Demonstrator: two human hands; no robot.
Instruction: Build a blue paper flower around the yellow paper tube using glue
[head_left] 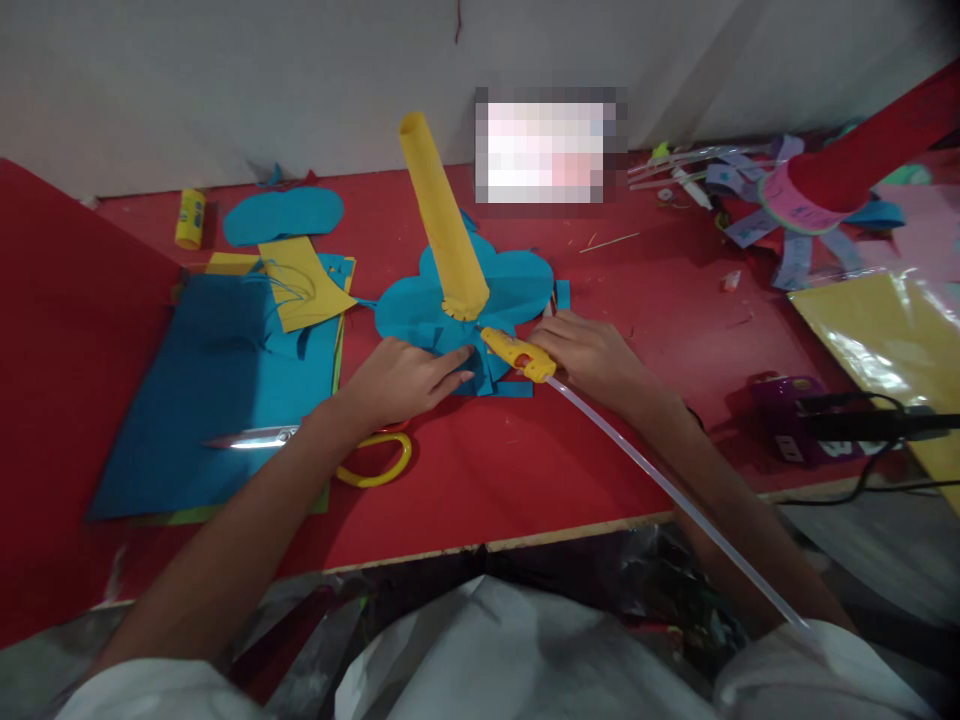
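Note:
A blue flower-shaped paper cut-out lies on the red table. From its middle rises a rolled yellow paper tube, leaning left, with a snipped edge at its base. My left hand rests on the near blue petals and strips, index finger and thumb stretched out and apart. In my right hand is a yellow hot glue gun, its nozzle close to the tube's base. A long clear glue stick runs out of its back toward my body.
Scissors with yellow handles lie by my left forearm, partly on blue paper sheets. Behind are a yellow scrap, a blue oval and a yellow cylinder. A purple box, cables and a paper craft stand right.

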